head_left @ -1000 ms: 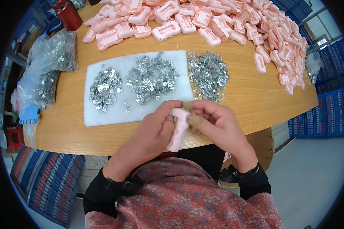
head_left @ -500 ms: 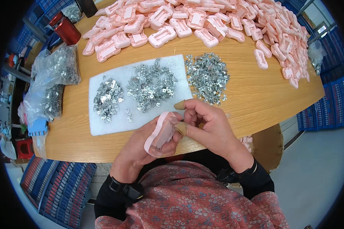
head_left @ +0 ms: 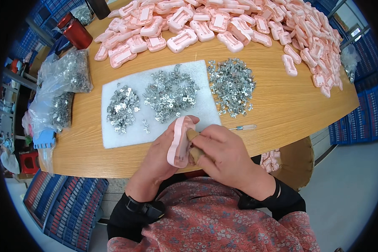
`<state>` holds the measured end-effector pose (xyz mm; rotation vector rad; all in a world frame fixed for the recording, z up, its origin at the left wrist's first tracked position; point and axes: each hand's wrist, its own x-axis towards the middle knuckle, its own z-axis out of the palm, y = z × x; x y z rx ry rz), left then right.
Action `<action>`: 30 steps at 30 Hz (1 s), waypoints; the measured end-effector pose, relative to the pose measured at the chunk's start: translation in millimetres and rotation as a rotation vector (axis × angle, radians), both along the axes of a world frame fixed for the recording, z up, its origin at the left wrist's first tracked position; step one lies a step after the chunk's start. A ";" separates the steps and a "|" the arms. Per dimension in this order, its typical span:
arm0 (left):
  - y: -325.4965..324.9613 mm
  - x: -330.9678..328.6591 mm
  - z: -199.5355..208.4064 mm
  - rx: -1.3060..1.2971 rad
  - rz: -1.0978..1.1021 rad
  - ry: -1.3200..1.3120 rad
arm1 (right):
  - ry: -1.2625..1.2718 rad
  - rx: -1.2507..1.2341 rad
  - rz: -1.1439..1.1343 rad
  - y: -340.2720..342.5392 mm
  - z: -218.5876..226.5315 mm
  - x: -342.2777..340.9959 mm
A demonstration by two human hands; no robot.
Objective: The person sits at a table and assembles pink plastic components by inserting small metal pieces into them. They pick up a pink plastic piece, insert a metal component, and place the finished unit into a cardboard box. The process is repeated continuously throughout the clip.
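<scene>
My left hand (head_left: 153, 161) is closed around a pink plastic housing (head_left: 177, 145), tilted up on its side above the table's near edge. Tan covers sit on the thumb and forefinger of my right hand (head_left: 229, 159). Those fingertips press together at the housing's open inner face; whatever they pinch is hidden. Beyond my hands, a white foam sheet (head_left: 113, 140) carries a small heap of metal pieces (head_left: 122, 109) and a larger heap of metal pieces (head_left: 171, 94). Another metal heap (head_left: 232, 86) lies on the bare wood to the right.
A big pile of pink housings (head_left: 239, 31) covers the table's far side. Bags of metal parts (head_left: 61, 109) and a red canister (head_left: 77, 35) stand left. A small screwdriver (head_left: 244, 127) lies right of the foam. Below the right edge, a brown bin (head_left: 300, 166) holds pink parts.
My right hand has moved down and closer, its fingertips now at the housing's inner face. The housing stands more upright. The screwdriver, earlier behind my right hand, is now visible.
</scene>
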<state>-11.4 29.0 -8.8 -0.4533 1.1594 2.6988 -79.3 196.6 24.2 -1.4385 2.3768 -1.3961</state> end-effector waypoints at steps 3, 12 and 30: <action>0.8 -5.4 0.9 -0.058 0.026 0.003 | 0.141 0.087 0.033 2.9 2.5 8.7; 46.5 -27.3 30.2 -0.500 -0.113 0.137 | -0.179 -0.093 -0.263 40.8 16.8 11.5; -89.2 -250.6 -7.1 -2.198 0.083 0.404 | -0.268 0.471 -1.224 380.2 -112.0 35.7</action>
